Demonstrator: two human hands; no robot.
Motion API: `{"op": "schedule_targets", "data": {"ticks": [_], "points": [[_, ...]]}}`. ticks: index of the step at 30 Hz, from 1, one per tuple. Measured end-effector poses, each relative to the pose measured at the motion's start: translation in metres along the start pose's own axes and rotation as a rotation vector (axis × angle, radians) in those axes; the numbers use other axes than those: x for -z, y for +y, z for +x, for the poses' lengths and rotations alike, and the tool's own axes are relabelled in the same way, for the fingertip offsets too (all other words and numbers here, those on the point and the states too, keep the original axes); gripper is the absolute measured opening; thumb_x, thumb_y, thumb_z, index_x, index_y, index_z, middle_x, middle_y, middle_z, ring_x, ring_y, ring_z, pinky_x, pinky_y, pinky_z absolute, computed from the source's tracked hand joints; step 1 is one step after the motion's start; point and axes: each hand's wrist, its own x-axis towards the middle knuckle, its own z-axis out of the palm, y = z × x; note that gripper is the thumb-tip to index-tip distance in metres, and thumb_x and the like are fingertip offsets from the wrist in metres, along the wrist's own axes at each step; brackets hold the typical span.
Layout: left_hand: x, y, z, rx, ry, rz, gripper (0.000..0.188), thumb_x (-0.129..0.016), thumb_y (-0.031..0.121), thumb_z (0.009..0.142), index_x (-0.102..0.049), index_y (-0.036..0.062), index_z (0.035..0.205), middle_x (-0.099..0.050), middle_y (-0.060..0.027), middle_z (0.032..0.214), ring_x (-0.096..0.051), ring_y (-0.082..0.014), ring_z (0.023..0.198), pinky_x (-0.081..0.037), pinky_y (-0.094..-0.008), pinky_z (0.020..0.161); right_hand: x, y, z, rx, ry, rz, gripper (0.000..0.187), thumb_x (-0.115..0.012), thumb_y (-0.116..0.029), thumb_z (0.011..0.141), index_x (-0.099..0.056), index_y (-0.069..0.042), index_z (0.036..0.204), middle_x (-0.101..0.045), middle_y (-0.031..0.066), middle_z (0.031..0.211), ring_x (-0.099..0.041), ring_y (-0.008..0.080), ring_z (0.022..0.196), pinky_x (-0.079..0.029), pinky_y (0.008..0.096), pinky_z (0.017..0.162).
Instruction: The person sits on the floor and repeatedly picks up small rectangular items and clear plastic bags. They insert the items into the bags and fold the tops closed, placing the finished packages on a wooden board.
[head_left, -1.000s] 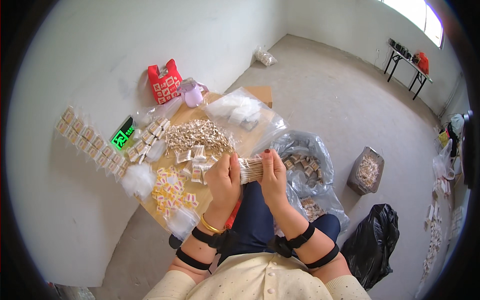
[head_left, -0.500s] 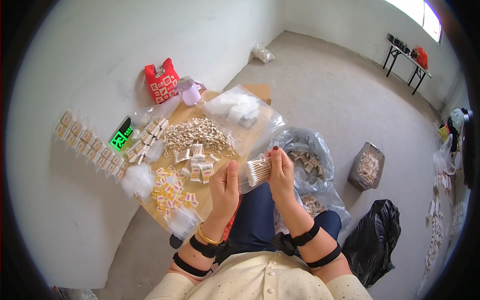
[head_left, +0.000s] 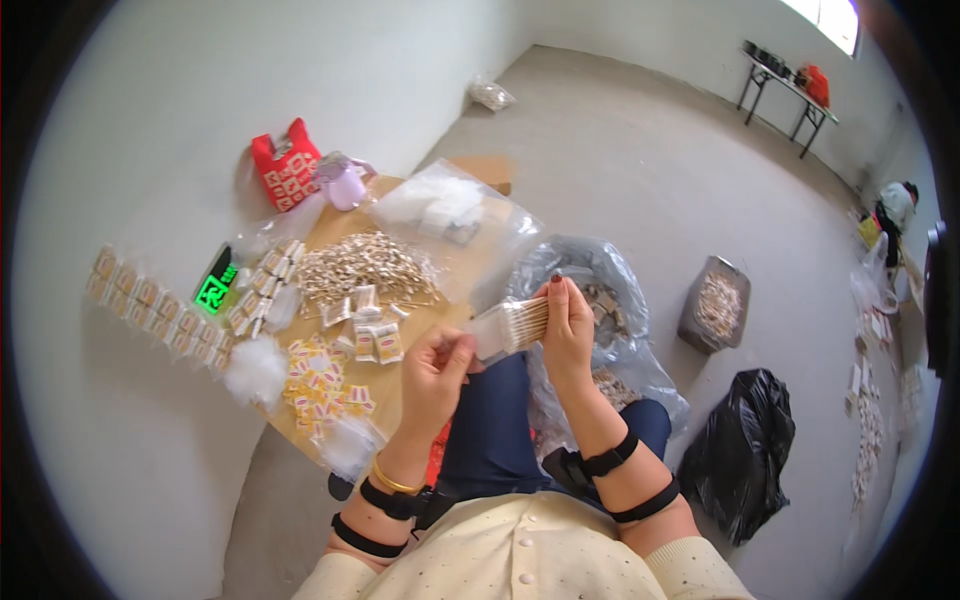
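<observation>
My right hand point(head_left: 566, 335) is closed around one end of a bundle of cotton swabs point(head_left: 524, 323), held sideways above my lap. Over the bundle's left end lies a small clear plastic bag point(head_left: 487, 334); how far the swabs reach inside is hard to see. My left hand point(head_left: 436, 368) pinches the bag's left edge between thumb and fingers. On the wooden table point(head_left: 335, 228) to the left are a heap of loose cotton swabs point(head_left: 365, 268), several filled swab packets point(head_left: 378, 340) and scattered yellow-and-white cards point(head_left: 318, 388).
Stacks of packed swabs point(head_left: 160, 305) line the wall side. A lilac jug point(head_left: 342, 182) and a red bag point(head_left: 285, 168) stand at the table's back. Right of my legs are an open grey plastic sack point(head_left: 590, 265), a swab-filled bin point(head_left: 716, 305) and a black bag point(head_left: 742, 455).
My left fingers have curled from upright onto the bag's edge. The bag now sticks out flat to the left of the swabs. The whole view has shifted slightly.
</observation>
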Motion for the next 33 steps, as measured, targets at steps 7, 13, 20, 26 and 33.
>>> {"op": "schedule_targets", "data": {"ticks": [7, 13, 20, 26, 33], "points": [[-0.001, -0.016, -0.002, 0.010, -0.031, -0.007, 0.015, -0.064, 0.017, 0.095, -0.063, 0.0054, 0.087, -0.063, 0.0006, 0.069, -0.060, -0.0049, 0.062, -0.042, -0.0173, 0.053, 0.137, 0.044, 0.001, -0.028, 0.294, -0.038, 0.037, -0.044, -0.033, 0.105, -0.056, -0.006, 0.083, -0.050, -0.0045, 0.068, -0.045, 0.0037, 0.061, -0.037, 0.0231, 0.053], [-0.014, -0.029, -0.003, 0.062, -0.114, 0.070, 0.015, -0.063, 0.018, 0.096, -0.063, 0.0050, 0.088, -0.063, -0.0003, 0.069, -0.060, -0.0051, 0.063, -0.042, -0.0182, 0.054, 0.259, 0.102, -0.038, -0.228, 0.384, -0.536, 0.033, -0.045, -0.033, 0.104, -0.056, -0.003, 0.097, -0.059, 0.0107, 0.086, -0.060, 0.0201, 0.073, -0.048, 0.0325, 0.063], [-0.015, -0.034, -0.004, 0.111, -0.123, 0.131, 0.014, -0.063, 0.019, 0.096, -0.064, 0.0056, 0.090, -0.064, 0.0010, 0.070, -0.062, -0.0062, 0.066, -0.044, -0.0186, 0.055, 0.269, 0.122, -0.056, -0.216, 0.072, -1.024, 0.021, -0.062, -0.018, 0.092, -0.058, -0.002, 0.104, -0.060, 0.0179, 0.097, -0.062, 0.0290, 0.087, -0.049, 0.0381, 0.075], [0.067, -0.047, -0.006, -0.028, 0.077, 0.756, 0.019, -0.064, 0.021, 0.092, -0.067, 0.0027, 0.086, -0.065, -0.0073, 0.064, -0.064, -0.0178, 0.059, -0.048, -0.0316, 0.055, 0.207, 0.106, -0.033, -0.110, -0.162, -0.780, 0.013, -0.063, -0.011, 0.090, -0.063, 0.001, 0.094, -0.063, 0.0151, 0.084, -0.061, 0.0246, 0.074, -0.048, 0.0349, 0.069], [0.231, -0.057, -0.045, 0.146, 0.274, 1.485, 0.021, -0.066, 0.028, 0.087, -0.072, 0.0072, 0.087, -0.067, -0.0148, 0.072, -0.066, -0.0344, 0.070, -0.050, -0.0453, 0.063, 0.214, 0.137, -0.046, -0.202, -0.276, -0.739, 0.011, -0.060, -0.011, 0.094, -0.061, 0.000, 0.093, -0.060, 0.0021, 0.074, -0.055, 0.0088, 0.069, -0.045, 0.0265, 0.062]]}}
